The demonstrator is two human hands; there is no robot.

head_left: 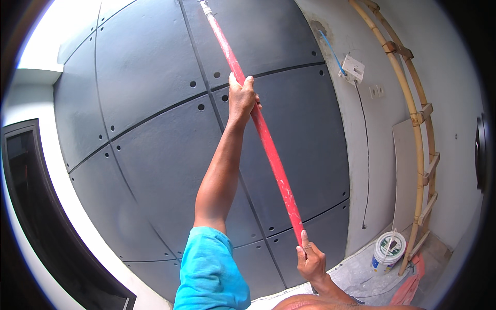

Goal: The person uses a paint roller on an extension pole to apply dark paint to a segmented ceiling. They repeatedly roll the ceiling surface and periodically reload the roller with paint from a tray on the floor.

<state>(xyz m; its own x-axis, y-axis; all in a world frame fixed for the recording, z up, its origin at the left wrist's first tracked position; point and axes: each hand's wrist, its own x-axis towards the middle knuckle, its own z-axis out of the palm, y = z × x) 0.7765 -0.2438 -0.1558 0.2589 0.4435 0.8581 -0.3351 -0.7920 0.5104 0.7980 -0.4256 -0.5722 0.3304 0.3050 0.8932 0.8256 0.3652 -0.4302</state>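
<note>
A long red pole (276,165), flecked with white, runs diagonally across a dark grey panelled wall (150,186). My left hand (243,101) is closed round the upper part of the pole, with the arm stretched up. My right hand (310,261) holds the pole's lower end, low at the right. The pole's whitish top section (206,10) reaches the upper edge of the view, where I cannot make out its tip.
A bamboo ladder (416,116) leans at the right beside a board (400,175). A white wall box (353,68) has cables. A bucket (386,250) stands on sheeting (368,287) near pink cloth (405,289). A dark-framed opening (46,209) is at the left.
</note>
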